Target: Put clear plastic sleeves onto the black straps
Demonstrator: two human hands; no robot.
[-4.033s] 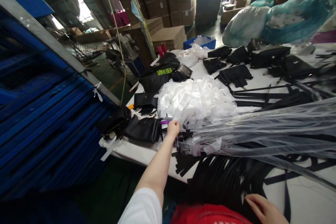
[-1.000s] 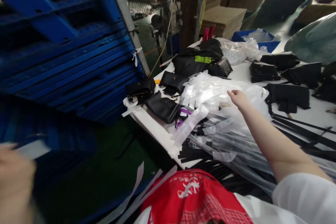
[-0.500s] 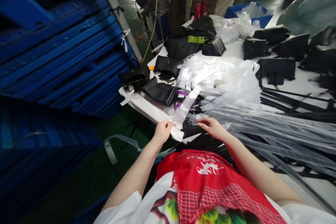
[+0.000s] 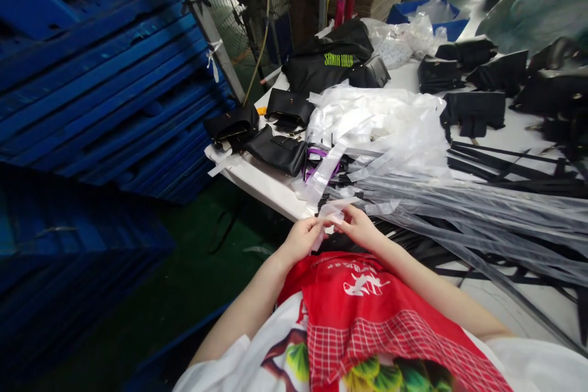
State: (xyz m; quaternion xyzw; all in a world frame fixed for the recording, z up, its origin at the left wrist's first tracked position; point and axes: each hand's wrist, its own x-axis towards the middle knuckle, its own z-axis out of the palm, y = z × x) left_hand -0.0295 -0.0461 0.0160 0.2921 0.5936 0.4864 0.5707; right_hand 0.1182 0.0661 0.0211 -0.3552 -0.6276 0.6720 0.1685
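Note:
My left hand and my right hand are close together at the near table edge, in front of the red apron. Both are closed, fingers pinching a thin, translucent white plastic strip that is crumpled between them. Just beyond lies another pale strip, slanting over a purple cord loop. To the right of my hands, long clear plastic sleeves lie in a bundle, with black straps behind and under them.
A heap of white plastic strips covers the table's middle. Black handbags stand at its left corner, more bags at the right. A black cloth bag lies behind. Blue pallets are stacked left, beside a metal post.
My hands have come together, the right moving left to the left hand, and both now grip the strip. The clear strip trailing at lower left is mostly out of sight.

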